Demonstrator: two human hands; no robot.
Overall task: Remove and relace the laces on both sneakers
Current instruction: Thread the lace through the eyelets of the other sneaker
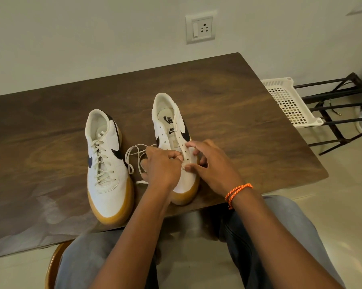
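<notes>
A dark wood-grain surface [217, 97] fills most of the view, set against a pale wall that carries a switch-and-socket plate [200, 27]. To its right, off the surface, a black metal rack [334, 113] stands on the floor with a white perforated plastic basket [288, 103] resting on it. The person's legs in grey trousers show below the near edge of the surface. Two white sneakers with gum-coloured soles and dark side marks stand on the surface, toes toward the person and somewhat apart. The left sneaker [107, 163] is fully laced with a cream lace. The right sneaker [171, 126] has bare eyelets along its upper part and its tongue and insole open to view. The left hand [162, 165] lies over the lower left side of the right sneaker, its fingers curled and pinching at the eyelet row near the toe end; whether the lace end sits between the fingertips cannot be told. The right hand [209, 163] rests on the right side of the same sneaker with fingers spread and bent, thumb and fingertips touching the upper beside the eyelets. A doubled orange cord bracelet [237, 191] circles the right wrist. The loose lace [134, 155] lies in loops on the surface between the two sneakers, running under the left hand.
</notes>
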